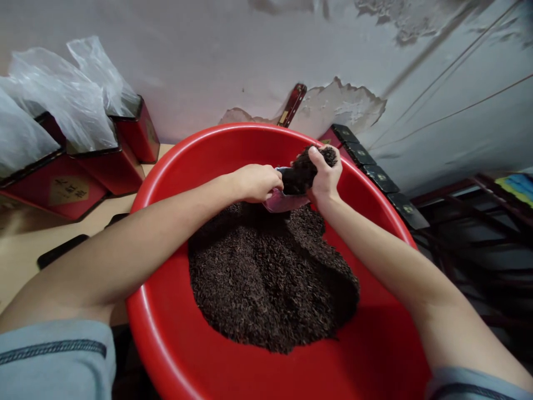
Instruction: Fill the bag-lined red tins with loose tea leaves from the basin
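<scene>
In the head view, a big red basin (381, 333) holds a heap of dark leaves (270, 272): short, thin, brown-black twists, loose and dry-looking, piled in an uneven mound across the basin's middle, with a steep shaded edge on its right. Above the heap's far side, within the basin's rim, the left hand (261, 182) grips a pinkish, glossy scoop (285, 203) loaded with the same dark bits. The right hand (327, 180) is curled around a clump of leaves (306, 158) at the scoop's other end, thumb on top. Left of the basin stand red tins (112, 172) with clear plastic bags (62, 91) rising from them.
</scene>
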Available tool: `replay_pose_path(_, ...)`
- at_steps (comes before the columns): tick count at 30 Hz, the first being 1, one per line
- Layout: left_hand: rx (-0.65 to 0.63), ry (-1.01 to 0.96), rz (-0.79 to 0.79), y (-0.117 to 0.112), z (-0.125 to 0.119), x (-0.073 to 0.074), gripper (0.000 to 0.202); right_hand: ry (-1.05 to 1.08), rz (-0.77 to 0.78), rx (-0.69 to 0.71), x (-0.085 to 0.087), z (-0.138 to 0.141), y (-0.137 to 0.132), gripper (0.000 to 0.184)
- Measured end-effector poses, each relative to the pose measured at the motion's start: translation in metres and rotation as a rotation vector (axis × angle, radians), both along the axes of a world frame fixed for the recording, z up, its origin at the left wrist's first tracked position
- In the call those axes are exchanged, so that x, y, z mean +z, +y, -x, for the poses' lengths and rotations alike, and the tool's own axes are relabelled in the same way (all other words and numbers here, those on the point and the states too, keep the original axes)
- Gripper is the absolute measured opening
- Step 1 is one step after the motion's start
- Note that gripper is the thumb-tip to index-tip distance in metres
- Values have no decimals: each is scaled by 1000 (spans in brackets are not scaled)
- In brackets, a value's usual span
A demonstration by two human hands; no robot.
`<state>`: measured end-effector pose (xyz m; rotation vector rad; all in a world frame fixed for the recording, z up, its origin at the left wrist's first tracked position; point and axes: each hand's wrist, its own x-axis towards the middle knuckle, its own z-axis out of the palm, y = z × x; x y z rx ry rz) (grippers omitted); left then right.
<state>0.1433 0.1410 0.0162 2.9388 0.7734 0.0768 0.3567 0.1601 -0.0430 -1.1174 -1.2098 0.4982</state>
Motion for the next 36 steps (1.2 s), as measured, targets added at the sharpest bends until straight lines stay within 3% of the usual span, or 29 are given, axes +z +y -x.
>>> replay_pose_path(3,5,24,7,0,0,1,41,-31,52,-12,-1,10,0,56)
replay_pose_path(7,-4,14,0,-1,1,2,41,-135,130,14,-1,18,0,78)
replay_pose_path(12,0,-3,10,-1,1,1,39,13,106,142,8,14,-8,78)
replay_pose_path(16,27,-34,71,1,1,-2,41,-115,232,146,22,-21,-12,81)
replay_pose_path(19,40,-42,107,3,0,-4,40,-197,370,-27,23,-63,-13,75)
replay_pose_path(22,42,-33,105,5,0,-7,40,-291,643,-186,3,-96,-22,62)
replay_pose_path(24,39,-46,102,6,0,-8,40,-377,893,-192,-20,-104,-34,58)
replay_pose_path(26,35,-56,105,5,0,-9,39,-443,1024,-158,-46,-101,-47,55)
replay_pose_path(29,32,-48,106,4,1,-9,38,-506,1022,-111,-79,-83,-61,56)
replay_pose_path(31,34,-41,99,2,0,-7,37,-531,1016,-62,-91,-70,-67,63)
replay_pose_path(36,51,12,80,-4,-1,1,36,-546,992,174,-89,-54,-82,73)
